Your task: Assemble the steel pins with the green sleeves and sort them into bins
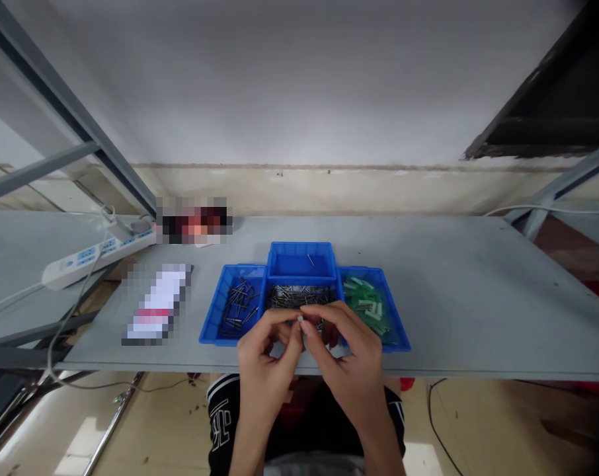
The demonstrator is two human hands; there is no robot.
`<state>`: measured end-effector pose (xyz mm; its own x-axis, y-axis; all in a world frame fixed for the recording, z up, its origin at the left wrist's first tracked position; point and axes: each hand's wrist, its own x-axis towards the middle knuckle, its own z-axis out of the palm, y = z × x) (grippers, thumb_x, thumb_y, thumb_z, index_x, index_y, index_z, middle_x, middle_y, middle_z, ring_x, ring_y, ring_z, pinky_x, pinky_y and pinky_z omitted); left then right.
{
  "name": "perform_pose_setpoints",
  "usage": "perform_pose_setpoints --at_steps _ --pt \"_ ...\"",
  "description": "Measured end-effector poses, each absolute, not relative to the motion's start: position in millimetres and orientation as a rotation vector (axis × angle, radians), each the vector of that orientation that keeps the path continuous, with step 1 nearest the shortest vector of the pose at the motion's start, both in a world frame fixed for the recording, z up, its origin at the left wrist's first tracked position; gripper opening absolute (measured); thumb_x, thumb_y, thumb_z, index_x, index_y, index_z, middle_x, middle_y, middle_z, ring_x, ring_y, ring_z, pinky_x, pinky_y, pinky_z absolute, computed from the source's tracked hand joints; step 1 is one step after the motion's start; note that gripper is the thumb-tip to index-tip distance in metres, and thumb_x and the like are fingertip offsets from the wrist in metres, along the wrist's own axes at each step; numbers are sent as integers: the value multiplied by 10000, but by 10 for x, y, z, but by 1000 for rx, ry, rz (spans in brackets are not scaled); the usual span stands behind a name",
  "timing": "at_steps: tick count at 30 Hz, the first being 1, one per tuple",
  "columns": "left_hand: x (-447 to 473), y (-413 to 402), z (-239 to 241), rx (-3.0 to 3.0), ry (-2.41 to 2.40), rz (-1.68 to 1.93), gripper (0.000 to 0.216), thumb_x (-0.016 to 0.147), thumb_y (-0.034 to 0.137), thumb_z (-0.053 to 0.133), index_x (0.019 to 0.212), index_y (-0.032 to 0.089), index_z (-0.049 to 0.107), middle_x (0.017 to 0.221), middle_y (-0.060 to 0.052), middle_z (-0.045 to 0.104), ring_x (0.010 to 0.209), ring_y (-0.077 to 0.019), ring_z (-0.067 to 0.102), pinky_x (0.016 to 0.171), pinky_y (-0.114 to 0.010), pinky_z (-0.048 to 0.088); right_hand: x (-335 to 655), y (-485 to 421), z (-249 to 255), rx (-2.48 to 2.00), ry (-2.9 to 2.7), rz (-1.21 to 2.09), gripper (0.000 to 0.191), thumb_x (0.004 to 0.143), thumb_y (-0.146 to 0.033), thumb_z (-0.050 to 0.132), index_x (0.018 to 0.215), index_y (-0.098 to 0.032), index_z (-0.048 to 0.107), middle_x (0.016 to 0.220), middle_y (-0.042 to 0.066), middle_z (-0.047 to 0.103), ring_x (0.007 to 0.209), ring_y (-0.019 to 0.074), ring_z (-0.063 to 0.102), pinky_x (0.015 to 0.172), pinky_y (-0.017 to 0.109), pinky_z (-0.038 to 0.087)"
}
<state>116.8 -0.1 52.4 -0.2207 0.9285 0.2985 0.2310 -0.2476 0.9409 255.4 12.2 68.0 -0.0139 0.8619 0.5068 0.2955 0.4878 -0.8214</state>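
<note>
Grey table (478, 297), blue trays (294, 264), power strip (96, 254)

Tiny pale part (300, 318), pinched between fingertips of left hand (264, 350) and right hand (352, 347), just above dark metal pins (294, 295).

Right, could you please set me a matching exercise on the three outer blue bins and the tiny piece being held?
Things:
1. left blue bin
2. right blue bin
3. rear blue bin
4. small pale piece

Descriptions:
A. holds green pieces
B. holds a single pin
C. pinched between left hand and right hand
D. holds dark pins

Pairs: 1-D, 2-A, 3-B, 4-C.
</note>
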Motion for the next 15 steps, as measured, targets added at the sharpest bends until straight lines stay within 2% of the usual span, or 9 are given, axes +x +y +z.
perform_pose_setpoints --at_steps 5,15 --pt "1186 9 511 1377 1392 1535 47 995 239 746 1008 210 780 688 43 684 602 -111 614 589 -182 496 2532 119 673 -1022 -1541 615 164 1044 -145 701 1135 -249 789 954 4 722 738 133 648 660 258 542" --pt "1159 28 483 1296 1360 1479 99 963 245 760 1038 207 812 672 37 712 591 -112 630 571 -177 494 2538 108 655 -1028 -1532 637 134 1029 -127 708 1068 -246 756 892 -18 687 710 124 586 645 263 502"
